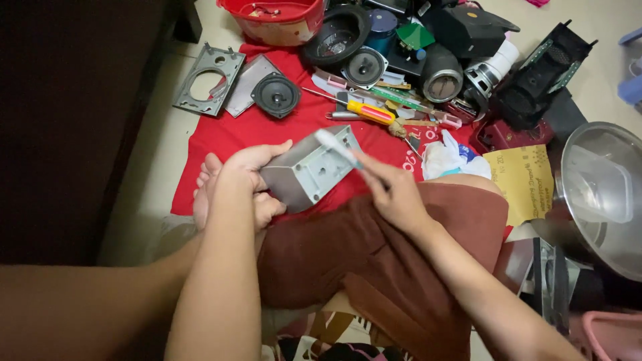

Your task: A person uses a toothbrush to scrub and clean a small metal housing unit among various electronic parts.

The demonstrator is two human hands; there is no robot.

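Note:
My left hand (244,174) grips a grey plastic box-shaped housing (309,170) by its left end, tilted above my lap. My right hand (394,190) holds a thin white brush-like tool (336,147) whose tip rests on the housing's upper face. Both hands are over my brown-clad legs (374,254), with my foot (204,190) just left of the left hand on a red cloth (227,134).
Scattered on the red cloth are a round black speaker (275,95), a grey frame plate (208,80), a yellow-handled screwdriver (368,111), more speaker parts and a red bowl (277,20). A metal bowl (598,194) and yellow sandpaper (525,180) lie right. Dark furniture (73,120) stands left.

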